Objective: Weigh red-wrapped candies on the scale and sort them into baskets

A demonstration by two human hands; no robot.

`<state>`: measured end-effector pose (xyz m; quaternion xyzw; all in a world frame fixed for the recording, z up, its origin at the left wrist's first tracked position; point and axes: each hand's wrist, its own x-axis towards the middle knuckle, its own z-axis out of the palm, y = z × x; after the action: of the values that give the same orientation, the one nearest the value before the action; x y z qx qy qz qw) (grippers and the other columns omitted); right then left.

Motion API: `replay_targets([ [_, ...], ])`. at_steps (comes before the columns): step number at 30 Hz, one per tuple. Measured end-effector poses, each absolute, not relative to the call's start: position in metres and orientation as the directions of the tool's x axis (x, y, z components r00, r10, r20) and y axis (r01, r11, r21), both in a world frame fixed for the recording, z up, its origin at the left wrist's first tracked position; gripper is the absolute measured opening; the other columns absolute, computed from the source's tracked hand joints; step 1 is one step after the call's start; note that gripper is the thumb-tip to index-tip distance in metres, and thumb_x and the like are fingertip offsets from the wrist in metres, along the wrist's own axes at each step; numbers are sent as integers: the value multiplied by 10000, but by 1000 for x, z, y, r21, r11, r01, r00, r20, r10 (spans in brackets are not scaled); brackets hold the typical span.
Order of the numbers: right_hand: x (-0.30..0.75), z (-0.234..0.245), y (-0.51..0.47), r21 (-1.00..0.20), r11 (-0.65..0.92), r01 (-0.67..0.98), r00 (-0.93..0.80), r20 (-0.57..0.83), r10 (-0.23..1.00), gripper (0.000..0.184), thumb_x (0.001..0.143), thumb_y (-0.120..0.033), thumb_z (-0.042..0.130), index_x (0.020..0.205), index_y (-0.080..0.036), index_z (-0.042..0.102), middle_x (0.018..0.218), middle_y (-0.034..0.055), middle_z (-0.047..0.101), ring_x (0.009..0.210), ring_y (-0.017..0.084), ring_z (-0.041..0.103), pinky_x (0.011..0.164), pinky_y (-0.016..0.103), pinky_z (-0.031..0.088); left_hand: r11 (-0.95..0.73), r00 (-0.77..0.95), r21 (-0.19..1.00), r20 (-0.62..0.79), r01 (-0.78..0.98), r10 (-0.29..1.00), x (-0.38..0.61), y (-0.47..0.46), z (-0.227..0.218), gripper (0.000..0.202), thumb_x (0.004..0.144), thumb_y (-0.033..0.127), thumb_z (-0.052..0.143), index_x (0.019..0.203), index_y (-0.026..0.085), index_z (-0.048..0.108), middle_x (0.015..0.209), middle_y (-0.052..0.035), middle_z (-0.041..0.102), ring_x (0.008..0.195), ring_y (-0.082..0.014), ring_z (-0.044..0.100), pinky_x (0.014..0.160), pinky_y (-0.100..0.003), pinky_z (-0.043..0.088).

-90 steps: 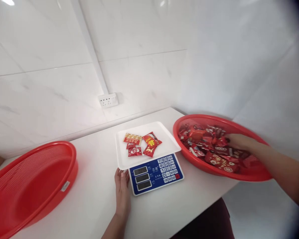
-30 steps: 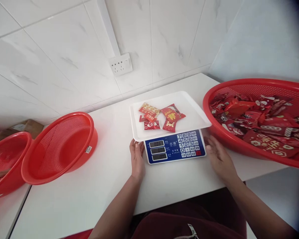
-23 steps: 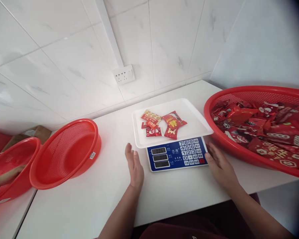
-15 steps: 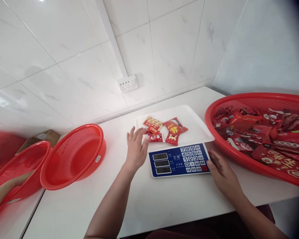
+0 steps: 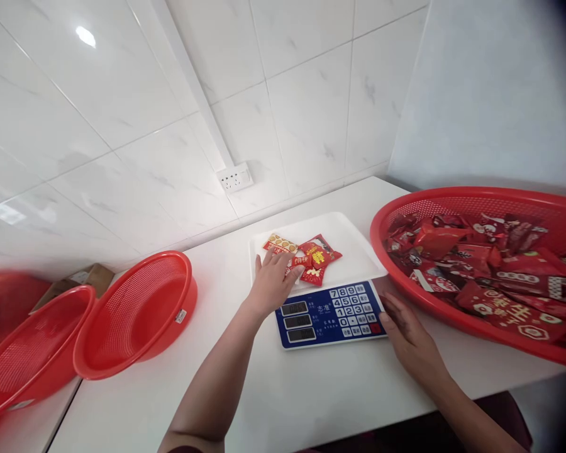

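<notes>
A white digital scale (image 5: 329, 343) with a blue key panel stands on the counter, and several red snack packets (image 5: 321, 253) lie loosely on its white tray (image 5: 353, 258). My left hand (image 5: 272, 286) is over the tray's left side, fingers stretched out and touching the packets there. It partly covers a red and cream packet (image 5: 283, 242). At the scale's lower right edge, my right hand (image 5: 410, 330) grips the side, with its thumb by the red key and some fingertips hidden. Digits on the displays are too faint to read surely.
To the right, a big red basket (image 5: 380, 229) full of red snack packets almost touches the tray. Two more red baskets stand left, one (image 5: 188, 277) nearer and one (image 5: 90, 296) at the edge. A cardboard box (image 5: 97, 277) and a wall socket (image 5: 234, 178) are behind.
My left hand has moved from beside the tray onto the packets. My right hand stays at the scale's edge. Another person's arm has left the far left basket. The view has shifted slightly.
</notes>
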<state>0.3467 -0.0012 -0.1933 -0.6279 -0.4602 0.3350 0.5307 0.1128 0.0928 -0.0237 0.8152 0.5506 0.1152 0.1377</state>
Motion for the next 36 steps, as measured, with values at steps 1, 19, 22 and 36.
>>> replay_targets([
  [1,347,-194,-1,-975,-14,223,351,67,934,588,843,-579,508,1340,-269,462,1387,98,529,1251,266,520,1032,432,445,-361,371,345,38,866,928,110,94,-22,394,926,438,434,1246,237,543,1348,-76,544,1386,-297,297,1145,-579,153],
  [19,347,-183,-1,-946,-38,323,317,70,946,487,865,-558,458,1252,-268,516,1277,64,613,1182,265,570,1032,447,441,-367,359,369,93,854,929,89,88,-20,248,914,251,416,958,213,657,996,-68,661,975,-228,581,834,-352,461],
  [22,347,-182,-1,-947,-25,319,318,82,944,477,858,-555,468,1231,-264,531,1264,67,621,1169,268,578,1018,450,454,-319,278,389,160,864,947,89,88,-20,264,934,264,372,920,203,629,924,-70,662,883,-216,589,750,-336,455],
  [36,345,-182,0,-958,-5,287,324,92,942,494,848,-564,478,1236,-260,515,1270,85,612,1173,262,575,1038,470,431,-427,332,360,299,829,895,104,80,-33,204,886,250,525,1026,244,674,1103,-65,620,1043,-229,534,930,-382,437],
])
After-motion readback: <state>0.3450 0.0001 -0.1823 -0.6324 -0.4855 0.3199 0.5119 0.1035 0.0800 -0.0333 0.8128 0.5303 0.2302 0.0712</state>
